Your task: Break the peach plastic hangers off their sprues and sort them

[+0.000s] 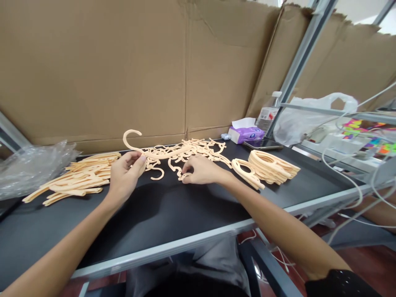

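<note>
My left hand point(127, 170) is closed on a beige plastic hanger part point(131, 143), pinched between thumb and fingers. Its curved hook rises to the left, and a long arm appears to stretch right over the pile. My right hand point(202, 170) reaches down to the black tabletop, fingertips pinched on a small curved beige hook piece point(175, 168). Behind both hands spreads a tangled pile of beige hook pieces point(213, 150). Another hook point(159, 175) lies on the tabletop between the hands.
Beige straight pieces point(83, 175) are heaped at left beside a clear plastic bag point(34, 167). Stacked beige oval-holed pieces point(272, 167) lie at right. Behind them are a phone point(262, 144), purple tissue pack point(247, 134) and bottle point(268, 115). Cardboard point(123, 74) walls the back.
</note>
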{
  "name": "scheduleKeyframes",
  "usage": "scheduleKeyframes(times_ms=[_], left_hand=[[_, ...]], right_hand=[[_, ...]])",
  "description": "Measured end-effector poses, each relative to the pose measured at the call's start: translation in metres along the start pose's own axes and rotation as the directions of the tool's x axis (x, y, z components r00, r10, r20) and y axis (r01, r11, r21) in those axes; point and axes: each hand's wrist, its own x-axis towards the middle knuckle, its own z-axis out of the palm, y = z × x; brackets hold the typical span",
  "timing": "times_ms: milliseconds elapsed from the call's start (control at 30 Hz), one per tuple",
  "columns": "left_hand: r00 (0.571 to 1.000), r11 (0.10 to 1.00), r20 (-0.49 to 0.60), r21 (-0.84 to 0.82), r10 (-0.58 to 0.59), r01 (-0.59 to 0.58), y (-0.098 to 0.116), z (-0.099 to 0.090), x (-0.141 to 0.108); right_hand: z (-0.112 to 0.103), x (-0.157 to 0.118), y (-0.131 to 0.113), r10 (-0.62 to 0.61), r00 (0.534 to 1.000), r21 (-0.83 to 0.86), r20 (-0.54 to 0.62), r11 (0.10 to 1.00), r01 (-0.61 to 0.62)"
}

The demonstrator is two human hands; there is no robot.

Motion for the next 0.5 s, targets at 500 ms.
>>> scheduleKeyframes(times_ms=[500], left_hand=[[0.999, 1.0, -0.044, -0.019, 0.014, -0.015, -0.0048, -0.0016, 0.0016]], right_hand=[[0.0086, 0.0026, 0.0026, -0.142, 0.99, 0.371, -0.025, 0.918, 0.141]])
